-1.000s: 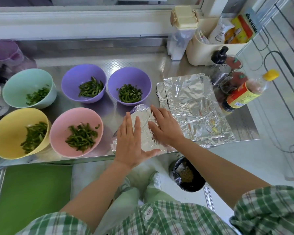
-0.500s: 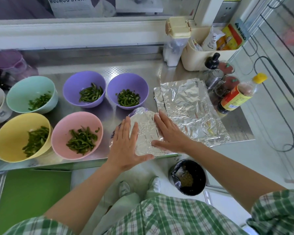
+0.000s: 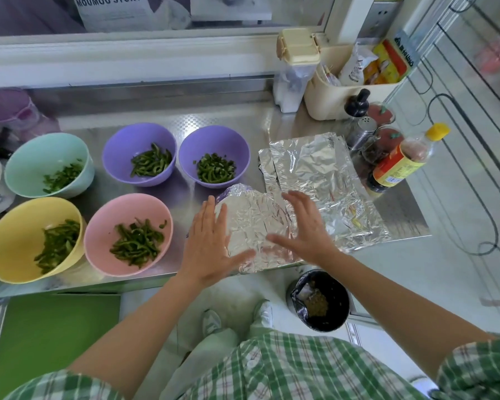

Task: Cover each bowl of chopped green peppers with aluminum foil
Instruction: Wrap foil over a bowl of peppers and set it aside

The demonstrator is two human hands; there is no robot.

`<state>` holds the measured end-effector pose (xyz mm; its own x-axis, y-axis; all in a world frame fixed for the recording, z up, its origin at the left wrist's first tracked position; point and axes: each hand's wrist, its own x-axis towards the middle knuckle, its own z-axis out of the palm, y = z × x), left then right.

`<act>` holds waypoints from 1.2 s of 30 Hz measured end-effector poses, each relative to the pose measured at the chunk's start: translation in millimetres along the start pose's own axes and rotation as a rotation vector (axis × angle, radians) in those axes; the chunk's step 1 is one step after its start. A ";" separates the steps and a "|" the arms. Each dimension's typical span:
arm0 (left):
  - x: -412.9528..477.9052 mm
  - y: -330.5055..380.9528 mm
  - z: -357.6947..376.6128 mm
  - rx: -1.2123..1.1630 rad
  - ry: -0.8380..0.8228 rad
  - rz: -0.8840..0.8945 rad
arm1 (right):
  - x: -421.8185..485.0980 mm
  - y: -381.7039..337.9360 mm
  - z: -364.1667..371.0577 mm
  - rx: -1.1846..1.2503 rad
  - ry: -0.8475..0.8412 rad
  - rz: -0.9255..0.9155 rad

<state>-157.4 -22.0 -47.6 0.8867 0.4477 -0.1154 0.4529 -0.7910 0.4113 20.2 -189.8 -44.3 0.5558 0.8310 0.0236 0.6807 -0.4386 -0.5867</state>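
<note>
**Beneath both palms, one bowl takes its foil**

Behind the wrists the steel counter (image 3: 237,116) ends, so the crimped foil overhangs its near edge. Spare foil sheets (image 3: 309,166) lie just right of the right hand (image 3: 306,229), handy for the next cover. Left of the left hand (image 3: 211,249) the pink bowl (image 3: 104,215) stands near, leaving little room. Both hands lie flat, fingers spread, flanking the foil-covered bowl (image 3: 251,223), probably moulding its rim.

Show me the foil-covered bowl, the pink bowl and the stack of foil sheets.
foil-covered bowl (image 3: 251,223): head view, crinkled foil top.
pink bowl (image 3: 119,210): head view, bare inner wall.
stack of foil sheets (image 3: 309,168): head view, top sheet's middle.
</note>
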 end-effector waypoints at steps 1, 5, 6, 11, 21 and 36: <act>3.8 -0.2 -3.3 -0.046 0.034 -0.050 | -3.2 2.7 -0.5 0.046 0.106 0.080; 13.5 1.1 -12.2 -0.081 0.065 -0.120 | -12.0 5.6 -11.8 0.139 0.181 0.323; 13.1 2.5 -12.0 -0.076 0.063 -0.116 | -12.1 3.1 -16.9 0.147 0.165 0.336; 5.2 9.9 -7.4 -0.006 0.032 -0.033 | -12.1 -22.4 -38.0 0.454 -0.381 0.426; -8.6 11.1 -7.8 0.009 -0.037 -0.004 | -51.5 -67.6 -1.0 1.149 -0.530 1.090; -10.1 5.4 -14.7 0.062 0.055 0.011 | -66.6 -76.3 43.8 1.426 0.187 1.060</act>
<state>-165.3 -24.7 -31.0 0.8862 0.4594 -0.0604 0.4493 -0.8199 0.3549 -89.7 -196.6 -36.6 0.5489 0.3277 -0.7690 -0.8105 -0.0163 -0.5855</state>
